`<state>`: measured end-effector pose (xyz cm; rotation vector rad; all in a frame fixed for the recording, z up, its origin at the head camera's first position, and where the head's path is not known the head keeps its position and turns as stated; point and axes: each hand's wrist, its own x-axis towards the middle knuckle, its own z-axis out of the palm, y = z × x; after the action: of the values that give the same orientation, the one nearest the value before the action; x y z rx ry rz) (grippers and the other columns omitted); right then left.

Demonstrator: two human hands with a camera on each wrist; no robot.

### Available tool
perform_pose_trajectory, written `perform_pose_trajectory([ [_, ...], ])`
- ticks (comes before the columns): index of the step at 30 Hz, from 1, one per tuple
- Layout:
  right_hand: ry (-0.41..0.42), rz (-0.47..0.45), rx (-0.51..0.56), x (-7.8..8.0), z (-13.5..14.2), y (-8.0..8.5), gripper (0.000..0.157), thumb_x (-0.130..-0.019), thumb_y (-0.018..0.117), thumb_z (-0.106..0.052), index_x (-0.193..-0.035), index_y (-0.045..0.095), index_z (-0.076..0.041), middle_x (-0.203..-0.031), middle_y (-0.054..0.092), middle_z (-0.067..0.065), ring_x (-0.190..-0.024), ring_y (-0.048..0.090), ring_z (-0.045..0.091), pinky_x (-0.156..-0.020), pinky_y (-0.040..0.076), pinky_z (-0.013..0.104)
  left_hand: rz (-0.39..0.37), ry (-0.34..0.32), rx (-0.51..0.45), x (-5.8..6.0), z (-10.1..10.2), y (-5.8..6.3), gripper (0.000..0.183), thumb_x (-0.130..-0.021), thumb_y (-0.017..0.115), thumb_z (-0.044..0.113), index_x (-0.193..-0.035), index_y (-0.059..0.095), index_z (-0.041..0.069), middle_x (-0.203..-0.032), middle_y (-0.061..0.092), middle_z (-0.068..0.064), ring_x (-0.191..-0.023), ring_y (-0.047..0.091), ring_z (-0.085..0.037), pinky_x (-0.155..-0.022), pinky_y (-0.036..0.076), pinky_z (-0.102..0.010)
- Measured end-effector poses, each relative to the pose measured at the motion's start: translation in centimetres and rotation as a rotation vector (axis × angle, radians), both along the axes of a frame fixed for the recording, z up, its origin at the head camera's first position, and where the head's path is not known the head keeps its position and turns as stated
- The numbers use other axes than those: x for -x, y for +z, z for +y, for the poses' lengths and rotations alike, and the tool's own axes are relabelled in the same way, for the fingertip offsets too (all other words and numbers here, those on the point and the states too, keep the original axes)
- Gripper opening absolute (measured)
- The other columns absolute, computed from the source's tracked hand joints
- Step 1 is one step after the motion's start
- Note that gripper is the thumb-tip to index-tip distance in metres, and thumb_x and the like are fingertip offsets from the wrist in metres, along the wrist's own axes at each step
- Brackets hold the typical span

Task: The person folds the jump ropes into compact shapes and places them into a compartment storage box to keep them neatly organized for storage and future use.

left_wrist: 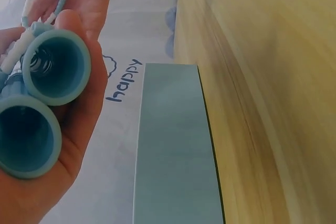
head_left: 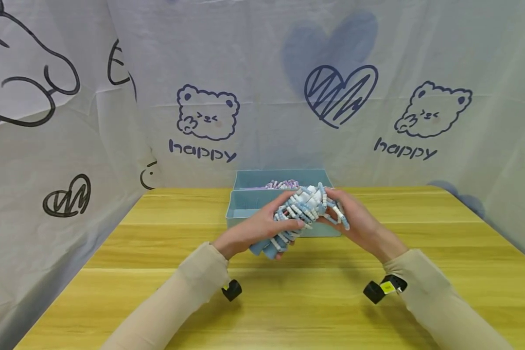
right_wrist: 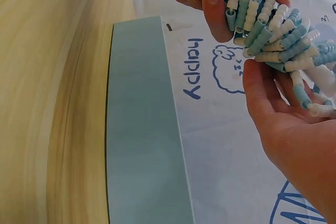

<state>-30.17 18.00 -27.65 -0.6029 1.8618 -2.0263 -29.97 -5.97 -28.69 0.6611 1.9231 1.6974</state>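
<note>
A bundled beaded jump rope (head_left: 304, 206) in light blue and white hangs between my two hands above the table. My left hand (head_left: 267, 224) grips the bundle near its two blue handles (head_left: 262, 248), thumb lying across the beads. The left wrist view shows the hollow, cup-like ends of those handles (left_wrist: 58, 66) side by side against the palm. At the bundle's other end, my right hand (head_left: 354, 216) holds the looped beads, its fingers (right_wrist: 257, 85) beneath them. One loose loop (right_wrist: 307, 98) droops over that hand.
Just behind my hands stands a light blue bin (head_left: 245, 206) on the wooden table (head_left: 166, 291). Behind it, another blue bin (head_left: 280, 176) contains a purple and white beaded bundle (head_left: 282, 184). A printed white cloth (head_left: 262, 121) hangs at the back and left.
</note>
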Motion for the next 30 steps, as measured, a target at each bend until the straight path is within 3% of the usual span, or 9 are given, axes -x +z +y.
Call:
perform_pose_trajectory([
  [7, 0.017, -0.036, 0.042, 0.2, -0.2, -0.3, 0.047, -0.107, 0.037, -0.043, -0.136, 0.039, -0.007, -0.132, 0.042, 0.01, -0.116, 0.048, 0.019, -0.102, 0.044, 0.032, 0.015, 0.012, 0.012, 0.3, -0.2, -0.2, 0.059, -0.092, 0.069, 0.036, -0.139, 0.038, 0.054, -0.112, 0.055, -0.022, -0.066, 0.062, -0.031, -0.057, 0.054, -0.061],
  [16, -0.009, -0.13, 0.289, 0.0, -1.6, -0.8, 0.043, -0.106, 0.038, -0.043, -0.138, 0.036, -0.014, -0.134, 0.045, 0.002, -0.12, 0.048, 0.016, -0.102, 0.042, 0.032, 0.01, 0.117, -0.017, -0.3, 1.1, -0.3, 0.059, -0.091, 0.07, 0.043, -0.137, 0.037, 0.058, -0.107, 0.057, -0.021, -0.061, 0.059, -0.03, -0.053, 0.055, -0.053],
  [20, -0.001, -0.103, 0.388, -0.6, -2.5, -0.8, 0.045, -0.106, 0.035, -0.044, -0.141, 0.033, -0.015, -0.134, 0.043, 0.003, -0.118, 0.048, 0.017, -0.101, 0.043, 0.033, 0.008, 0.166, -0.056, -0.8, 1.8, -0.3, 0.06, -0.09, 0.071, 0.043, -0.135, 0.036, 0.062, -0.107, 0.058, -0.02, -0.059, 0.059, -0.03, -0.05, 0.055, -0.047],
  [24, -0.007, -0.054, 0.427, -1.1, -3.2, -1.0, 0.051, -0.105, 0.037, -0.044, -0.146, 0.03, -0.013, -0.139, 0.039, 0.007, -0.121, 0.046, 0.02, -0.102, 0.042, 0.034, 0.022, 0.175, -0.091, -1.3, 2.3, -0.3, 0.058, -0.091, 0.07, 0.041, -0.133, 0.037, 0.062, -0.106, 0.058, -0.02, -0.061, 0.06, -0.03, -0.053, 0.055, -0.051],
  [30, -0.121, -0.019, 0.39, -1.4, -3.9, -1.4, 0.045, -0.102, 0.05, -0.027, -0.14, 0.038, -0.005, -0.133, 0.045, 0.007, -0.115, 0.048, 0.02, -0.095, 0.046, 0.031, 0.039, 0.142, -0.145, -1.8, 3.0, -0.8, 0.06, -0.094, 0.068, 0.035, -0.135, 0.035, 0.064, -0.115, 0.054, -0.018, -0.064, 0.062, -0.031, -0.056, 0.056, -0.052],
])
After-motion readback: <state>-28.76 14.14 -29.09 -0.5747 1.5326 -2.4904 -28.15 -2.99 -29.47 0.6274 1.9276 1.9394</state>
